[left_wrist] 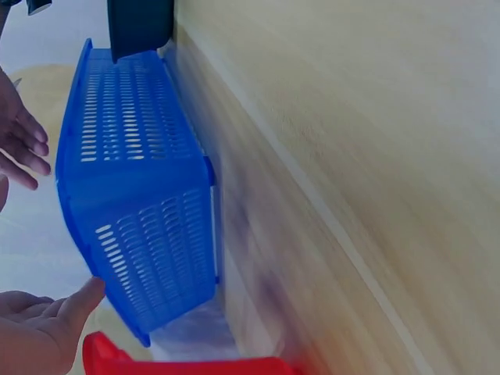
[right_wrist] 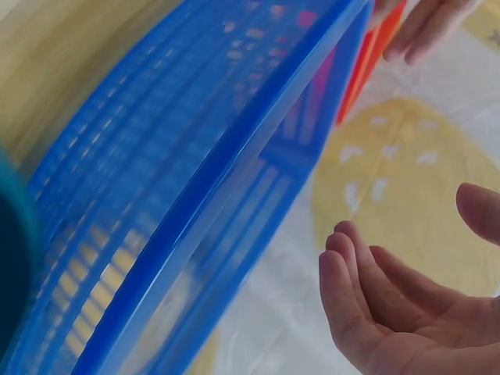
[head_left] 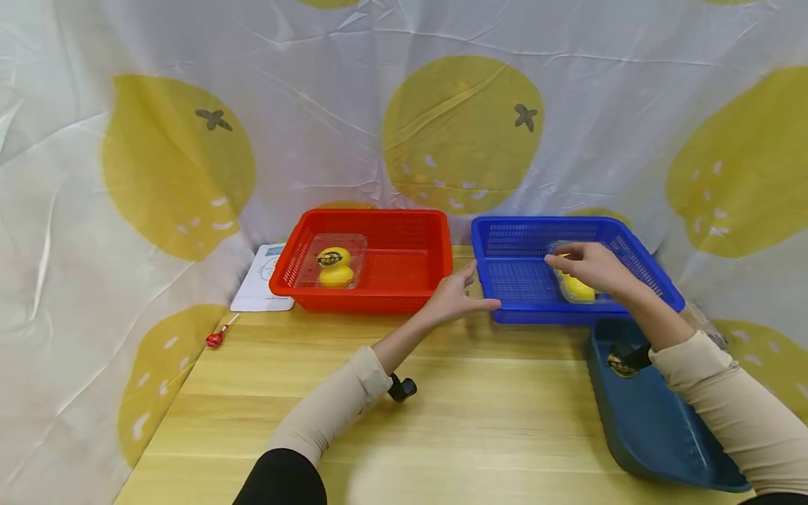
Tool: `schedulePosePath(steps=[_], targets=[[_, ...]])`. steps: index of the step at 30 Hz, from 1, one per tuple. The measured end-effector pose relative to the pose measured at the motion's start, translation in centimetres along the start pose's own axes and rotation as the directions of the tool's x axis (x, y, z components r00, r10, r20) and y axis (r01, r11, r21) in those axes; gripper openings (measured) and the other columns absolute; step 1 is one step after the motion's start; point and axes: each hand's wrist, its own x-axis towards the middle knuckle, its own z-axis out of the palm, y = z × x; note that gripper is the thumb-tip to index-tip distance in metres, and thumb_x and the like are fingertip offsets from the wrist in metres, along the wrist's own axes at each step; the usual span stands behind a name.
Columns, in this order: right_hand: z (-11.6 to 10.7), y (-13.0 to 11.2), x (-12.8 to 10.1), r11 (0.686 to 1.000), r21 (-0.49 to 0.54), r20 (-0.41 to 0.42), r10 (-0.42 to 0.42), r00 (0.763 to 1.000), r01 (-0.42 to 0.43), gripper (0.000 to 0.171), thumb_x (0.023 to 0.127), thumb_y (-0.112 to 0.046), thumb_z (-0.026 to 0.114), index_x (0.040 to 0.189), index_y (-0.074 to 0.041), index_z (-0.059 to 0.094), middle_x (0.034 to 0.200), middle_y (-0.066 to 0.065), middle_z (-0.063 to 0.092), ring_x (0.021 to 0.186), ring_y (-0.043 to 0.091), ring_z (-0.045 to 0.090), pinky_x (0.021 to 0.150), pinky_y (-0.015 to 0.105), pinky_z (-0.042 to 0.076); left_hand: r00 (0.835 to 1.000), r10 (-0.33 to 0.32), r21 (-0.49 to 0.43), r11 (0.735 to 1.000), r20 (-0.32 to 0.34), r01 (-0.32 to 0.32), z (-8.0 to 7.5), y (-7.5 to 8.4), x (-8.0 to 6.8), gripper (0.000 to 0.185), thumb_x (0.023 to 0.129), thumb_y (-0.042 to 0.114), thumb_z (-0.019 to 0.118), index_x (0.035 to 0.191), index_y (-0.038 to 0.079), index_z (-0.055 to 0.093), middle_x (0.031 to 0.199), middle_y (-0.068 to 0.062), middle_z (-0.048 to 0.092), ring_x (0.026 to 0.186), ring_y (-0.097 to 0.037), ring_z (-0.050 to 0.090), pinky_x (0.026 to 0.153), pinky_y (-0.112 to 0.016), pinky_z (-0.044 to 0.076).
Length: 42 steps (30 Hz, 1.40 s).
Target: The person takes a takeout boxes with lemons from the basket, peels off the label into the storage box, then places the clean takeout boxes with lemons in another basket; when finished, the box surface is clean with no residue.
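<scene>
My right hand point(head_left: 590, 266) hovers over the blue basket point(head_left: 517, 280), above a clear plastic box with yellow fruit point(head_left: 577, 288) at the basket's right side. In the right wrist view its fingers point(right_wrist: 367, 301) are gently bent, the thumb is apart and nothing lies between them. Between the two baskets, my left hand point(head_left: 454, 298) has its thumb at the blue basket's front left corner. The left wrist view shows that thumb at the rim; its fingers are extended and hold nothing. Another clear box with two yellow fruits point(head_left: 337, 276) sits in the red basket point(head_left: 404, 270).
A dark teal bin point(head_left: 656, 435) stands at the right front, under my right forearm, with a round black label point(head_left: 621, 365) in it. A red lollipop point(head_left: 215, 339) and a white card point(head_left: 259, 284) lie at the left. A lemon-print cloth point(head_left: 328, 119) hangs behind the baskets.
</scene>
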Motion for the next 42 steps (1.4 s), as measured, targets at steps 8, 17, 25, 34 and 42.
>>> schedulePosePath(steps=[8,17,25,34,42], targets=[[1.9,-3.2,0.7,0.999,0.015,0.029,-0.048,0.998,0.047,0.077,0.096,-0.057,0.048,0.148,-0.001,0.037,0.143,0.030,0.044,0.130,0.046,0.044,0.100,0.061,0.041,0.998,0.054,0.020,0.998,-0.046,-0.053,-2.9,-0.1,-2.3,0.093,0.078,0.043,0.080,0.153,0.017,0.032,0.156,-0.005,0.038,0.133,-0.030,0.052,0.104,-0.039,0.049],[4.5,-6.3,1.4,0.993,0.054,0.080,-0.108,0.991,0.104,0.072,0.095,-0.055,0.053,0.147,-0.007,0.041,0.137,0.023,0.055,0.127,0.040,0.051,0.099,0.056,0.046,0.989,0.072,0.132,0.990,-0.133,-0.054,-7.6,-2.6,-5.6,0.088,0.077,0.043,0.080,0.151,0.024,0.037,0.155,-0.004,0.041,0.128,-0.031,0.056,0.104,-0.044,0.048],[6.7,-8.4,2.0,0.980,0.070,0.106,-0.194,0.975,0.188,0.067,0.095,-0.053,0.054,0.144,-0.007,0.046,0.131,0.020,0.061,0.124,0.036,0.054,0.098,0.053,0.048,0.974,0.021,0.126,0.992,-0.227,0.007,-12.1,-5.8,-8.8,0.087,0.080,0.043,0.078,0.153,0.026,0.034,0.157,-0.004,0.036,0.133,-0.036,0.050,0.106,-0.049,0.045],[8.6,-9.8,2.1,0.965,0.084,0.110,-0.258,0.960,0.249,0.064,0.095,-0.048,0.057,0.141,-0.004,0.049,0.122,0.016,0.066,0.114,0.031,0.060,0.094,0.047,0.051,0.932,-0.008,0.189,0.979,-0.363,0.081,-17.3,-8.8,-11.1,0.086,0.080,0.043,0.077,0.152,0.020,0.035,0.149,-0.013,0.046,0.128,-0.039,0.051,0.105,-0.051,0.046],[9.8,-10.7,2.3,0.955,0.107,0.144,-0.289,0.946,0.276,0.065,0.095,-0.046,0.058,0.140,-0.001,0.048,0.123,0.016,0.065,0.114,0.031,0.060,0.094,0.046,0.052,0.870,-0.041,0.246,0.952,-0.492,0.184,-21.8,-12.3,-13.1,0.090,0.082,0.046,0.075,0.153,0.012,0.031,0.146,-0.021,0.047,0.123,-0.040,0.053,0.098,-0.055,0.048]])
